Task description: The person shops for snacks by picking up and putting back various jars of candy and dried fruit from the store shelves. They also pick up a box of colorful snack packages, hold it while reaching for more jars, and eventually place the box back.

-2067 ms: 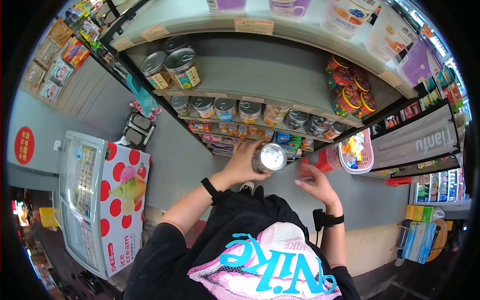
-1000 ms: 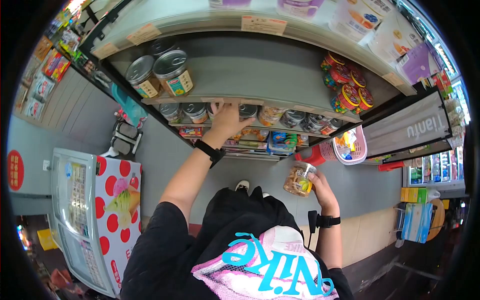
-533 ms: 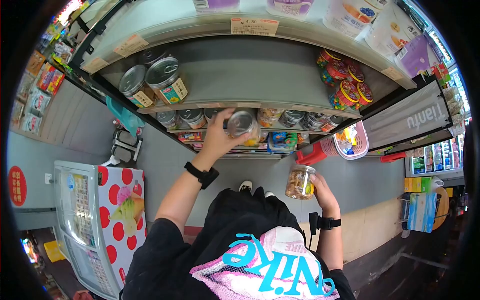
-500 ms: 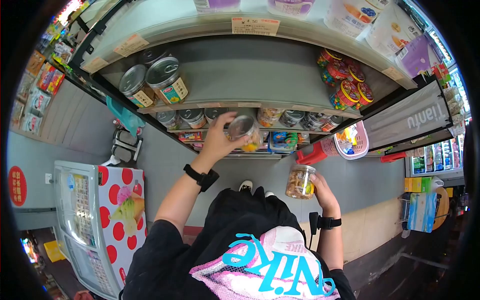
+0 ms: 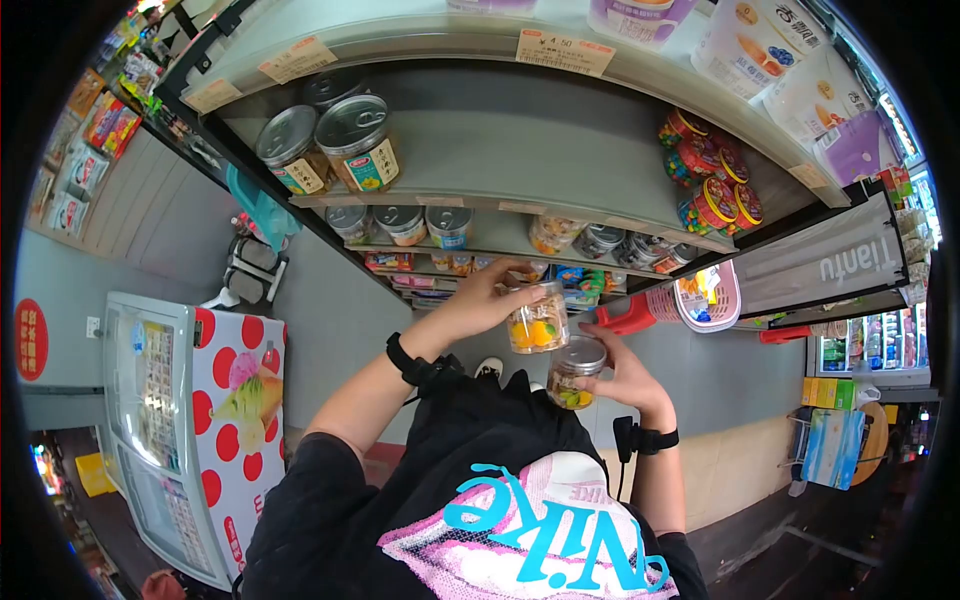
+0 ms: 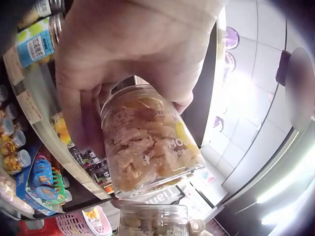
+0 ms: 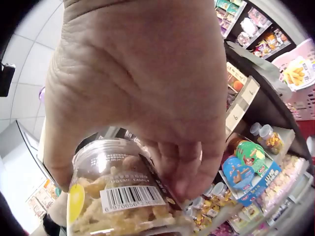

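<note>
Two jars held in front of a shelf rack [image 5: 500,140]. The left hand [image 5: 478,305] grips an orange-printed jar [image 5: 538,328] – clear-walled, with pinkish-brown contents – its fingers [image 6: 78,113] bent along one side and the thumb opposite. The right hand [image 5: 632,378] holds a barcoded jar [image 5: 576,380], its fingers [image 7: 172,160] likewise narrowed to the jar's width; yellowish pieces show through the wall. Both jars are before the rack, just beside one another; whether they touch cannot be told. On the rack's upper board, large cans [image 5: 355,145] stand at the left end and candy tubs [image 5: 710,205] at the right. A row of smaller jars [image 5: 400,225] occupies the board below. A dotted freezer [image 5: 190,430] stands to the left of the rack – well apart – and a pink basket [image 5: 661,303] near its right end.
</note>
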The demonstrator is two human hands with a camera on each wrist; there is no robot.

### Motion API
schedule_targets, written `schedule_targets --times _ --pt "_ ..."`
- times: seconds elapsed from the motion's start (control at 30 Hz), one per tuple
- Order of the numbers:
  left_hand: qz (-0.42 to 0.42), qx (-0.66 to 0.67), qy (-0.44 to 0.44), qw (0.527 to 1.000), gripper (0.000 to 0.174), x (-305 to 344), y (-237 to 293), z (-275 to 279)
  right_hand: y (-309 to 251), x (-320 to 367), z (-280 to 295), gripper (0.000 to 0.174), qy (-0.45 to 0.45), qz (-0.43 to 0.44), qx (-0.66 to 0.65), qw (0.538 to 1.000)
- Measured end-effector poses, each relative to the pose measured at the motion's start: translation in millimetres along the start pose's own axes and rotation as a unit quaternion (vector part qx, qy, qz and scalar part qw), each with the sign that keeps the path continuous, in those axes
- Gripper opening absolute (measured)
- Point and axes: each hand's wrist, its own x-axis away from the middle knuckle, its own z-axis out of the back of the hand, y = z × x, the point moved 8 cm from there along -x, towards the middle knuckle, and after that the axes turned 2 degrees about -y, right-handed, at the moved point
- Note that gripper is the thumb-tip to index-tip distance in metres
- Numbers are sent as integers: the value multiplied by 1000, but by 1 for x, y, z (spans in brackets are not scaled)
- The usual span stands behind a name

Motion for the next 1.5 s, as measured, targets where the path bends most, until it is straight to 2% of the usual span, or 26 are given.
schedule_targets --times 0.03,0.2,0.27,0.4,0.47,0.57,0.67,0.83,1.1,1.17,1.23,1.3,1.33,1.4,1.43,1.5 --pt "7 -27 -11 1000 66 -2 0 -5 -9 -2 -3 100 -6 16 69 998" --pt "3 -140 -19 990 73 -10 -3 -17 -19 -12 -16 105 -32 -2 84 996" --pt "22 -176 -9 984 87 -10 -1 -19 -13 -14 -17 106 -35 -1 82 996" --pt "-7 -182 3 983 89 -15 5 -22 -7 -16 -18 106 -45 -1 80 996" --pt "59 -181 -98 977 81 -19 -3 -31 -7 -17 -18 106 -57 -8 67 996" --pt "66 -217 -122 966 86 -21 6 -32 -7 -19 -17 104 -64 2 76 995" --pt "66 -245 -115 960 91 -25 -1 -34 -7 -20 -17 99 -76 -27 68 994" --pt "82 -279 -153 945 97 -20 31 -36 -4 -23 -15 92 -87 -42 78 992" --pt "108 -309 -170 930 102 -24 26 -38 -2 -22 -11 88 -86 -27 35 995" --pt "36 -338 -139 930 104 -33 13 -37 -4 -21 -9 89 -84 -25 42 995" --pt "50 -316 -148 936 98 -31 21 -33 -3 -19 -6 90 -68 5 10 998" --pt "-48 -290 -141 945 85 -25 46 -31 3 -17 -3 91 -56 9 9 998" --pt "-49 -291 -140 945 85 -22 52 -27 4 -17 0 91 -42 12 7 999" --pt "-211 -228 -95 946 80 -9 96 -17 5 -15 2 91 -48 -4 8 999" --pt "-212 -229 -94 945 80 -5 108 -11 7 -15 2 91 -54 -21 8 998" --pt "-327 -227 -26 917 80 11 154 10 8 -12 3 90 -43 -17 1 999"
